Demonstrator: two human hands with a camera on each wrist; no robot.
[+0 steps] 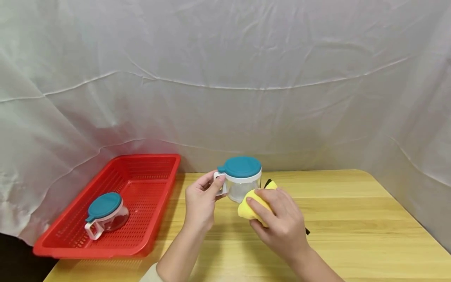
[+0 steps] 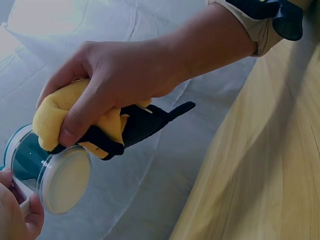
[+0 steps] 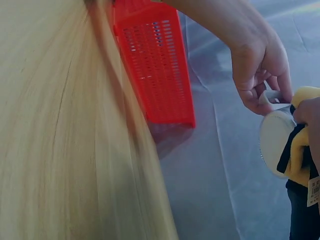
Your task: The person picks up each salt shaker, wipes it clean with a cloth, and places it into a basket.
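My left hand (image 1: 201, 199) pinches the white handle (image 1: 220, 184) of a clear glass jar (image 1: 239, 190) that has a teal lid (image 1: 243, 167). The jar is held up above the table. Bunched in my right hand (image 1: 282, 223) is a yellow cloth (image 1: 251, 205) with black parts. In the left wrist view the cloth (image 2: 57, 117) lies against the glass side of the jar, near its base (image 2: 67, 180). The right wrist view shows a paper tag (image 3: 313, 191) hanging from the cloth.
At the left stands a red plastic basket (image 1: 165, 188) with perforated walls. A second teal-lidded glass jar (image 1: 105, 207) with a white handle lies tilted in it. Light wood tabletop (image 1: 352, 219) spreads under the hands, and a pale grey cloth backdrop (image 1: 225, 109) hangs behind.
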